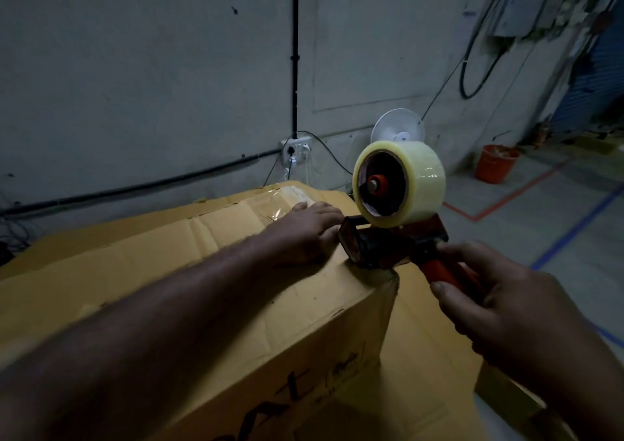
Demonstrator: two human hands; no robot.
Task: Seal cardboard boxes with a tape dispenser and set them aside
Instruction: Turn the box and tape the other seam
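Observation:
A large brown cardboard box [189, 271] fills the lower left, its top flaps closed and a patch of clear tape [287, 201] near its far end. My left hand [304, 234] lies flat on the box top, fingers straight, pressing it down. My right hand [499, 305] grips the red handle of the tape dispenser [395, 241], whose black head sits at the box's right top edge. A roll of clear tape [400, 182] stands on the dispenser.
Flattened cardboard [435, 349] lies under and right of the box. A wall with a socket and cables [295, 152] is behind. A white fan [398, 126] and an orange bucket [494, 163] stand on the floor, which carries red and blue lines.

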